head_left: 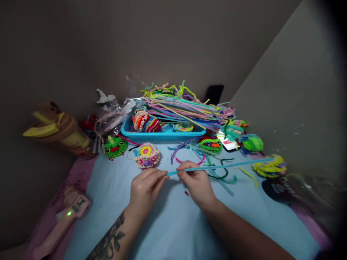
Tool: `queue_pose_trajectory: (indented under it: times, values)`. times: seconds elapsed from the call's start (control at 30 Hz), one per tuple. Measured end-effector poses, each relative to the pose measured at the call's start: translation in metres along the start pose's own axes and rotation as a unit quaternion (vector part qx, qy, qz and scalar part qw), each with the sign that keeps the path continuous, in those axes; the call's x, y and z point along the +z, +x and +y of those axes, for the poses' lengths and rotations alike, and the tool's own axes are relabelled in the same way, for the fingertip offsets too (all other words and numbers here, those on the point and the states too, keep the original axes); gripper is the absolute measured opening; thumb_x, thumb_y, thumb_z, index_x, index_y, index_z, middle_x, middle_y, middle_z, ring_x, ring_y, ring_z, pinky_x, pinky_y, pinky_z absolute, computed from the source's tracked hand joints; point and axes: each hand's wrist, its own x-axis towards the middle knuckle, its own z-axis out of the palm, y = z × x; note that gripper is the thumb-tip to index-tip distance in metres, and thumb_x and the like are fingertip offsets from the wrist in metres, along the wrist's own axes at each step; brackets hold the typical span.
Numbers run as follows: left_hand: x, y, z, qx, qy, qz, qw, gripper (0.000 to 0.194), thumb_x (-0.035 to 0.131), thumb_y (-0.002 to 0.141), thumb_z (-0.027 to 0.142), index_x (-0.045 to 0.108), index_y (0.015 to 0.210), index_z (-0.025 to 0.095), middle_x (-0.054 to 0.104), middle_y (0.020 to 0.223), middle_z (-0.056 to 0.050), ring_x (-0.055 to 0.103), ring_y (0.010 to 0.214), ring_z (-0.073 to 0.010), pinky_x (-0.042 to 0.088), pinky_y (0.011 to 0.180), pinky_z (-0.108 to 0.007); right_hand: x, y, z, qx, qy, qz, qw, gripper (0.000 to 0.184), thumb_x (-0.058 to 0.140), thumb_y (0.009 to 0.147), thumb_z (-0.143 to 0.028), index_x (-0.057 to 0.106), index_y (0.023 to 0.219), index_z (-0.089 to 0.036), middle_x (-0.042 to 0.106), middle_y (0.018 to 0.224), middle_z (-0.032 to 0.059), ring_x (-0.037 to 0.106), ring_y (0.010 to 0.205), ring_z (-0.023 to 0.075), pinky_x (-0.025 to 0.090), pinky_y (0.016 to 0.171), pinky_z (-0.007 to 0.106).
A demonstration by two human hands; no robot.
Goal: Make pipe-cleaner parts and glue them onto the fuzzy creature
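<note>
Nearest the camera are two bare forearms, the left one (108, 238) tattooed with dark leaves, the right one (241, 227) plain, both reaching over a smooth light-blue table cover (176, 231). The left hand (148, 186) pinches one end of a long, straight, light-blue fuzzy pipe cleaner (233, 165) between thumb and fingers; the right hand (197, 182) grips it a little farther along, the rest running out to the right above the cover, in front of a yellow fuzzy ball-shaped figure (268, 167).

Beyond the hands, a bright-blue rectangular plastic tray (165, 136) holds striped fuzzy pieces, with a large multicoloured heap of pipe cleaners (176, 108) lying across it. At the far left is a brown cup-like container (72, 135) with yellow parts at its top; nearer, a pale pink glue gun (63, 222) shows a green light. A round cream-and-pink fuzzy figure (148, 155) is just beyond the left hand, a green one with a red mouth (116, 147) to its left, and a green one with an orange beak (210, 145) near the tray's right corner. Beside that lies a phone with a lit screen (231, 143). Smallest is a dark-red scrap (186, 193) near the right hand.
</note>
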Motion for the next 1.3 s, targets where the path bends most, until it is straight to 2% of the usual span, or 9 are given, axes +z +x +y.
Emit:
queue_pose_trajectory:
  times: [0.23, 0.47, 0.57, 0.67, 0.77, 0.87, 1.0, 1.1, 1.3]
  values:
    - [0.001, 0.001, 0.001, -0.030, -0.029, -0.014, 0.999, 0.006, 0.064, 0.079, 0.016, 0.069, 0.083, 0.016, 0.069, 0.073, -0.004, 0.063, 0.066, -0.0122, 0.049, 0.062, -0.021, -0.001, 0.001, 0.003, 0.007, 0.007, -0.002, 1.000, 0.007, 0.066, 0.074, -0.025, 0.063, 0.074, -0.019, 0.049, 0.060, -0.0040, 0.043, 0.050, 0.0085, 0.031, 0.046, 0.021]
    - [0.004, 0.006, 0.004, -0.173, -0.123, -0.105, 0.972, 0.021, 0.065, 0.076, 0.026, 0.070, 0.094, 0.016, 0.069, 0.089, -0.008, 0.063, 0.075, -0.0160, 0.047, 0.061, -0.023, -0.009, 0.009, -0.004, 0.019, -0.037, -0.031, 0.999, 0.011, 0.066, 0.073, -0.028, 0.062, 0.071, -0.018, 0.049, 0.057, -0.0040, 0.044, 0.052, 0.0099, 0.034, 0.049, 0.022]
    - [0.003, 0.009, 0.005, -0.255, -0.209, -0.162, 0.930, 0.020, 0.061, 0.078, 0.030, 0.071, 0.085, 0.014, 0.070, 0.078, -0.008, 0.061, 0.070, -0.0161, 0.044, 0.059, -0.023, -0.010, 0.011, -0.008, 0.004, -0.058, -0.100, 0.993, 0.009, 0.067, 0.071, -0.026, 0.063, 0.068, -0.018, 0.054, 0.065, -0.0013, 0.051, 0.061, 0.0126, 0.039, 0.057, 0.024]
    - [0.003, 0.008, 0.002, -0.340, -0.319, -0.212, 0.859, 0.026, 0.067, 0.072, 0.037, 0.070, 0.078, 0.011, 0.068, 0.067, -0.006, 0.058, 0.060, -0.0137, 0.042, 0.056, -0.023, -0.009, 0.012, -0.009, -0.010, -0.073, -0.162, 0.984, 0.006, 0.067, 0.072, -0.024, 0.065, 0.069, -0.019, 0.056, 0.066, -0.0006, 0.053, 0.066, 0.0144, 0.040, 0.062, 0.026]
    - [0.004, 0.007, 0.000, -0.405, -0.400, -0.222, 0.792, 0.033, 0.077, 0.060, 0.040, 0.069, 0.075, 0.012, 0.067, 0.064, -0.003, 0.054, 0.055, -0.0106, 0.038, 0.054, -0.021, -0.007, 0.010, -0.009, -0.035, -0.074, -0.176, 0.981, 0.006, 0.069, 0.072, -0.024, 0.067, 0.069, -0.019, 0.057, 0.066, -0.0008, 0.053, 0.068, 0.0146, 0.041, 0.064, 0.027]
    - [0.004, 0.008, 0.001, -0.439, -0.432, -0.209, 0.759, 0.034, 0.080, 0.055, 0.039, 0.069, 0.073, 0.012, 0.067, 0.063, -0.002, 0.053, 0.054, -0.0094, 0.037, 0.054, -0.020, -0.007, 0.010, -0.007, -0.043, -0.062, -0.166, 0.983, 0.006, 0.070, 0.072, -0.026, 0.068, 0.071, -0.020, 0.057, 0.067, -0.0004, 0.055, 0.070, 0.0149, 0.042, 0.065, 0.027]
    - [0.002, 0.010, 0.005, -0.447, -0.442, -0.187, 0.755, 0.031, 0.080, 0.056, 0.035, 0.068, 0.073, 0.012, 0.066, 0.061, -0.001, 0.054, 0.056, -0.0102, 0.038, 0.057, -0.021, -0.008, 0.010, -0.006, -0.054, -0.067, -0.114, 0.990, 0.008, 0.069, 0.073, -0.028, 0.068, 0.073, -0.020, 0.060, 0.072, 0.0016, 0.057, 0.074, 0.0165, 0.044, 0.068, 0.029]
    - [0.002, 0.011, 0.008, -0.437, -0.447, -0.191, 0.757, 0.028, 0.078, 0.059, 0.035, 0.065, 0.069, 0.013, 0.066, 0.061, -0.002, 0.056, 0.059, -0.0114, 0.040, 0.059, -0.022, -0.006, 0.010, -0.008, -0.062, -0.081, -0.122, 0.987, 0.008, 0.067, 0.074, -0.027, 0.067, 0.071, -0.020, 0.060, 0.070, 0.0019, 0.056, 0.073, 0.0165, 0.044, 0.069, 0.030]
    - [0.002, 0.011, 0.009, -0.421, -0.421, -0.227, 0.770, 0.030, 0.070, 0.068, 0.042, 0.061, 0.072, 0.013, 0.063, 0.061, 0.000, 0.039, 0.040, -0.0043, 0.027, 0.040, -0.018, -0.002, 0.007, -0.010, -0.043, -0.068, -0.129, 0.988, 0.006, 0.067, 0.073, -0.025, 0.066, 0.070, -0.020, 0.059, 0.069, 0.0010, 0.056, 0.072, 0.0163, 0.044, 0.068, 0.029]
